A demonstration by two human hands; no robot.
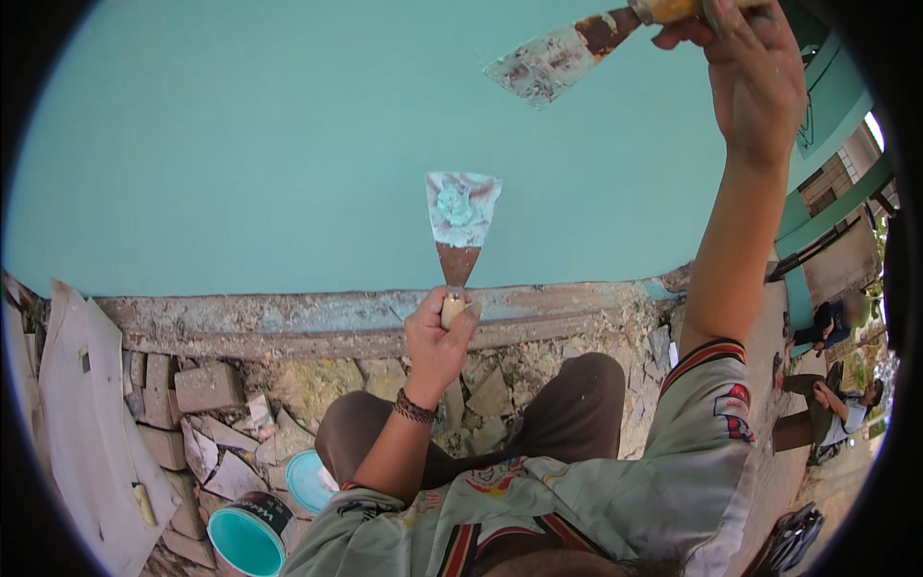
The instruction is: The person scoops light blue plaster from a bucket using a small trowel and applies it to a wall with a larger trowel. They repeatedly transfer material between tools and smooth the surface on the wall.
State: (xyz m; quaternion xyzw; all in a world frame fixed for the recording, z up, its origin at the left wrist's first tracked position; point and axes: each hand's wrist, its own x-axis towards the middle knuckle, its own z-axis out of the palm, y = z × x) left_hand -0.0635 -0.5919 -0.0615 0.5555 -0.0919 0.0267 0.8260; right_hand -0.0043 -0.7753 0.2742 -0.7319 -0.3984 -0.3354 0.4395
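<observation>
My left hand (439, 337) is closed round the wooden handle of a putty knife (459, 260), held blade up in front of the wall. A lump of pale turquoise paste (455, 204) sits on that blade. Up at the top right, my right hand (755, 82) grips the wooden handle of a second putty knife (548, 65). Its wide blade points left and is smeared with whitish paste. Behind both tools stands a smooth turquoise wall (250, 144). Whether the right blade touches the wall I cannot tell.
A rough ledge (240, 322) runs along the wall's foot. Bricks (209, 387) and broken slabs lie at the left, beside a white sheet (91, 404). A black bucket (252, 539), turquoise inside, and a turquoise lid (310, 481) are near my left arm. People (832, 409) sit at the far right.
</observation>
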